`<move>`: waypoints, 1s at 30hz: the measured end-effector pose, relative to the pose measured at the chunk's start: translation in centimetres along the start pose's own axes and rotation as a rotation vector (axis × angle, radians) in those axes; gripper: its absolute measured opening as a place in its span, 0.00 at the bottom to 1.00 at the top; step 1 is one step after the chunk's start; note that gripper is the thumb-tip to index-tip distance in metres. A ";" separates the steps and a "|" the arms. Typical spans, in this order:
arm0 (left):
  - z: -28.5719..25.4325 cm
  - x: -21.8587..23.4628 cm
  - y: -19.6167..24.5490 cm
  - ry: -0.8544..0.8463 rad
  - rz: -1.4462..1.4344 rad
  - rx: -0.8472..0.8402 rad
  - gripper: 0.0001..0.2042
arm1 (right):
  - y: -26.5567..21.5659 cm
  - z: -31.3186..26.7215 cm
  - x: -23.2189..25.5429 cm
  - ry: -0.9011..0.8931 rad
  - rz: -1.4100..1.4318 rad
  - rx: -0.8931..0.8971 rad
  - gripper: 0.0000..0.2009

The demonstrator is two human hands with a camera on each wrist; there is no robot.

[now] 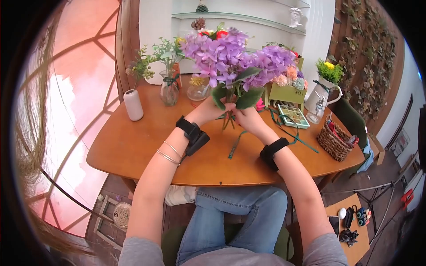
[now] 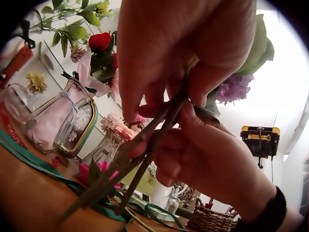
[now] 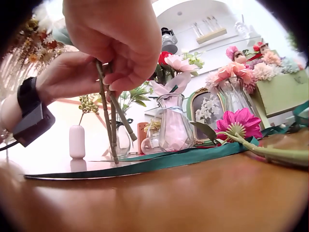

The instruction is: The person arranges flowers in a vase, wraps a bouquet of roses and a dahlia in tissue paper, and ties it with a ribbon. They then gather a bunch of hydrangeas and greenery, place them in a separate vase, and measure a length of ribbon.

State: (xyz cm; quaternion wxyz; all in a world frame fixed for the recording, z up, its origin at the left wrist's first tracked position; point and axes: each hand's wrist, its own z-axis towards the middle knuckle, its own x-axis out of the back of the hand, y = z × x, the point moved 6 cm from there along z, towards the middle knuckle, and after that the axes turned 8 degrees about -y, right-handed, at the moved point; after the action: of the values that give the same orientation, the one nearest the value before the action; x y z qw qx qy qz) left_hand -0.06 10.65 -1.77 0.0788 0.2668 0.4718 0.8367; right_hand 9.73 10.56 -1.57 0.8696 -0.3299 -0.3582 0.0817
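Observation:
Both hands hold a bunch of purple artificial flowers [image 1: 217, 55] upright above the table, below its blooms and large green leaves [image 1: 250, 98]. My left hand [image 1: 211, 111] grips the bunch from the left, and my right hand [image 1: 249, 119] pinches the stems close beside it. In the left wrist view the bare brown-green stems [image 2: 149, 150] run down below the fingers. Their cut ends hang near the tabletop in the right wrist view, by a dark green ribbon [image 3: 145, 166] lying on the wood. A magenta flower [image 3: 239, 124] lies to the right of the stems.
On the wooden table [image 1: 146, 150] stand a white vase [image 1: 133, 105] and a glass vase [image 1: 169, 93] at left. To the right are a green flower box [image 1: 284, 94], a compartment tray [image 1: 293, 116], a white pitcher [image 1: 317, 95] and a woven basket [image 1: 333, 141]. Glass shelves rise behind.

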 end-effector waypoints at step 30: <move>-1.1 -0.3 -1.9 0.191 -0.002 -0.019 0.11 | 0.7 -1.0 0.4 0.235 -0.544 0.107 0.04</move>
State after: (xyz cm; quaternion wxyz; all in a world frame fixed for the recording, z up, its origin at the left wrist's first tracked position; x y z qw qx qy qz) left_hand -0.60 10.75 -3.86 0.0368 0.1845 0.4693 0.8628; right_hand 10.78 10.68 -2.31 0.9113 -0.1827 -0.3255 -0.1741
